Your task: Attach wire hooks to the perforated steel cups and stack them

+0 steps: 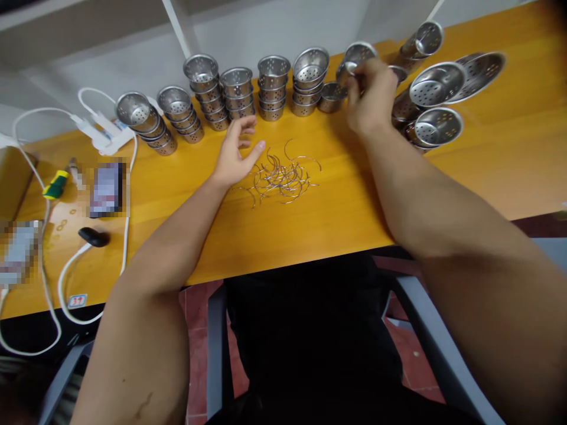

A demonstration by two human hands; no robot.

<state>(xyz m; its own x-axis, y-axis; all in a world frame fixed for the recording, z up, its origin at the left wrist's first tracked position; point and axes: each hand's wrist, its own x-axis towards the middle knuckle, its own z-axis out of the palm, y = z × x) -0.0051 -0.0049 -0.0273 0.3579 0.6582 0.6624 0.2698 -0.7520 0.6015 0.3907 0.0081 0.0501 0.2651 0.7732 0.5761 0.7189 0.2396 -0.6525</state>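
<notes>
- The wooden desk [341, 215] carries everything here; the wire pile [283, 177] lies on it in front of the person, and all places below are told from that pile.
- The row of stacked cups [272, 88], six perforated metal stacks, stands beyond the pile and runs off to its left. The stacks look narrow for their height, so a knock from a passing cup or knuckle could tip one and scatter its cups.
- The right-hand cluster of cups [436, 127] stands well to the right of the pile, close by the right wrist. It seems the likeliest to be upset, if the wrist or forearm swings outward.
- The pile itself is a loose tangle of thin curved wires; a sweep of the left hand could spread them or snag some.
- The left hand [234, 150] is just beside the pile on its far left, fingers loosely curled and apart, with nothing visible in them.
- The right hand [372, 97] is beyond the pile to its right, thumb and fingers seemingly pinched on a cup's near rim; a poor pinch there could let it slip.
- That held cup [357, 52] is beyond and right of the pile, at the right fingertips and well apart from the left hand; whether it is lifted, I cannot tell.
- A single low cup [332, 99] sits just left of it, nearer the pile.
</notes>
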